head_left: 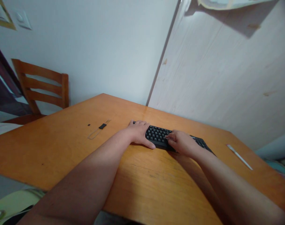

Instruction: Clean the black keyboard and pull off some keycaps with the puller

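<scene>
A black keyboard (156,134) lies on the wooden table in front of me. My left hand (140,132) spans its left end, with the fingers over the far edge and the thumb along the near edge. Over the right part of the keys, my right hand (181,142) is closed in a pinch. Something small and pale shows at its fingertips, too small to make out. Left of the keyboard lies a tool with a black handle and thin wire loops (102,126), like a keycap puller. Close to it is a small black piece (89,125), perhaps a keycap.
A slim brush with a white handle (241,157) lies on the table (156,178) at the right. The table's far edge meets the wall (97,47). A wooden chair (43,84) stands beyond the left edge.
</scene>
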`<state>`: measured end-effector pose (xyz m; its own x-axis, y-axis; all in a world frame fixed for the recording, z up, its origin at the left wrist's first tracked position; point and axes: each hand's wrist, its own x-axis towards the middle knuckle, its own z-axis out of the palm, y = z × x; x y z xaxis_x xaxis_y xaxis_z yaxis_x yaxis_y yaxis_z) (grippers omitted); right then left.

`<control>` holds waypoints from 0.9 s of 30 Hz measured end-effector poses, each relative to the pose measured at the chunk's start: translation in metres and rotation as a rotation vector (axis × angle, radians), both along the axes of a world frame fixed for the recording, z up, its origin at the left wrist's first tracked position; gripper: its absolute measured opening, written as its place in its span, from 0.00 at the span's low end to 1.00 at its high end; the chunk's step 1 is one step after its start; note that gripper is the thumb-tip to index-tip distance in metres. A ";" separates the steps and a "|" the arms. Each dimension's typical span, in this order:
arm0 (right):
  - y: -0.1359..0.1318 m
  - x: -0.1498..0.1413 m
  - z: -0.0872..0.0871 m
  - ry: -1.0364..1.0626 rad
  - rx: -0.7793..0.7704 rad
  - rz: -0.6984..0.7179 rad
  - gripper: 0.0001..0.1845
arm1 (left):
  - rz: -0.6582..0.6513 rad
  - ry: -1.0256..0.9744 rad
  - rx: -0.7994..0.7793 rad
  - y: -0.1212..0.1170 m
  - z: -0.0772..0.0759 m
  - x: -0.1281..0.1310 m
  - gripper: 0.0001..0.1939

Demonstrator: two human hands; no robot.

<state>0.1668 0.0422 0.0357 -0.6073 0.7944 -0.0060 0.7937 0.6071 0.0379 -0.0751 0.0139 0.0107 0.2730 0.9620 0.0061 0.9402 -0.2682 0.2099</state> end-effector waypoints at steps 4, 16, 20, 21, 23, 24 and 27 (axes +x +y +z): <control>-0.009 0.004 -0.004 0.003 0.006 0.000 0.16 | 0.005 -0.004 -0.016 -0.001 0.001 -0.001 0.61; -0.053 0.011 -0.007 -0.006 0.078 0.007 0.14 | -0.006 0.001 -0.011 0.001 -0.002 -0.003 0.59; -0.058 0.016 -0.006 0.010 0.063 0.039 0.14 | -0.004 0.011 -0.010 0.000 -0.001 -0.002 0.60; -0.058 0.018 -0.004 0.024 0.047 0.050 0.15 | -0.004 0.016 -0.011 0.000 0.000 -0.002 0.59; -0.053 0.022 -0.001 0.067 -0.019 0.080 0.15 | -0.010 0.020 -0.010 0.000 0.000 -0.001 0.58; -0.049 0.025 0.001 0.100 -0.056 0.094 0.15 | -0.014 0.018 -0.007 0.000 0.000 -0.001 0.58; -0.030 0.028 0.004 0.242 -0.101 0.089 0.15 | -0.012 0.002 -0.001 -0.001 0.000 -0.002 0.60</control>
